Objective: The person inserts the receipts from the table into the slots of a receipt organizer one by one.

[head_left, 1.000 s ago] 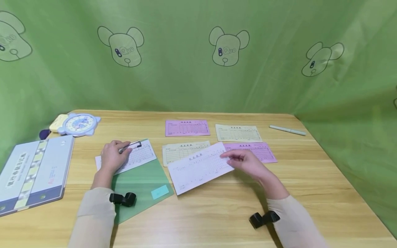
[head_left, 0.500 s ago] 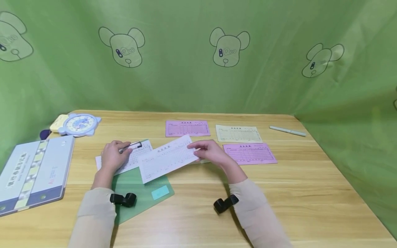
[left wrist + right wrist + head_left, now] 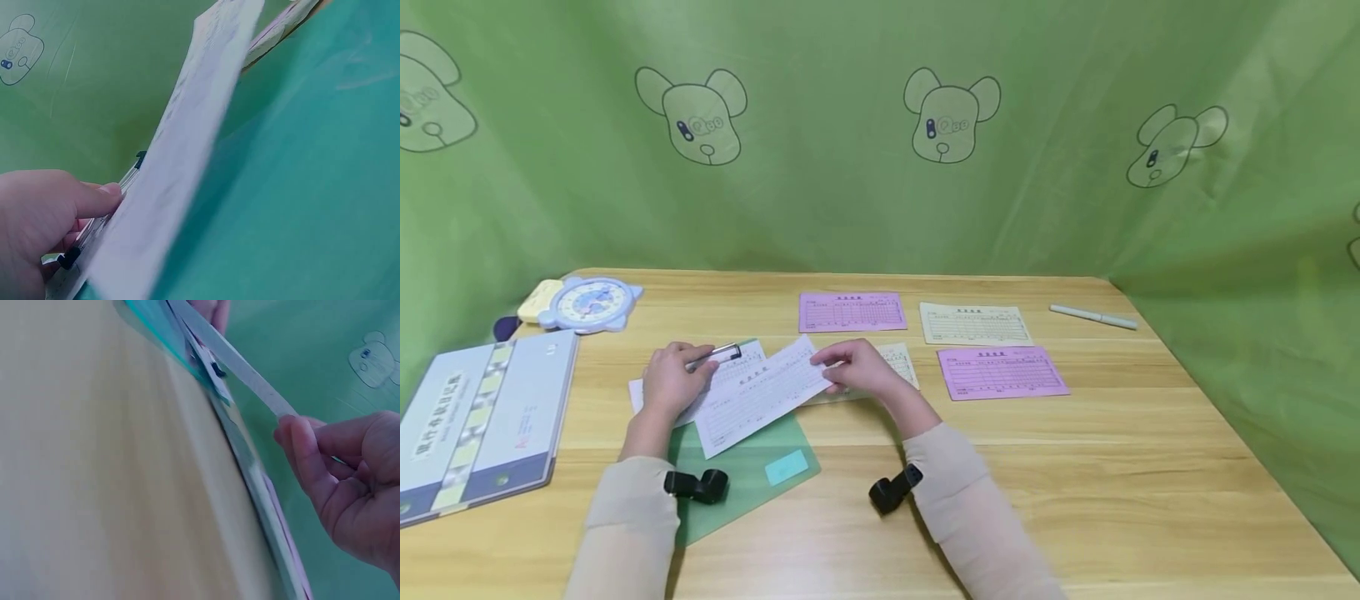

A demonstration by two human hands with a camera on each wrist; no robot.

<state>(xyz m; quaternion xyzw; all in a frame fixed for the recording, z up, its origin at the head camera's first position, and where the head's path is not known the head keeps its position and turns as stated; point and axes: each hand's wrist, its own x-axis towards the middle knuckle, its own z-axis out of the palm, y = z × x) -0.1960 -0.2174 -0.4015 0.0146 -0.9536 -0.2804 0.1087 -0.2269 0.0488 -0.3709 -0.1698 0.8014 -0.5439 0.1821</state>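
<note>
My left hand [image 3: 676,379] grips the metal clip [image 3: 715,357] with black ends at the top of a green see-through clipboard [image 3: 737,475]; in the left wrist view its thumb [image 3: 100,200] lies over the clip. One white printed form [image 3: 748,358] lies on the board beneath this hand. My right hand [image 3: 857,367] pinches the right end of another white form [image 3: 763,396], tilted over the clipboard. That form partly covers the lower one. In the right wrist view, thumb and fingers [image 3: 300,444] meet at the form's edge.
A cream form [image 3: 901,362] lies partly behind my right hand. Two purple forms [image 3: 1003,372], another cream form [image 3: 976,323] and a capped pen [image 3: 1093,317] lie farther back and right. At left are a blue ledger binder [image 3: 490,417] and a round blue clock-like item [image 3: 591,304].
My right hand has carried the white form leftward from above the cream and purple forms to over the clipboard. My left hand has stayed at the clip.
</note>
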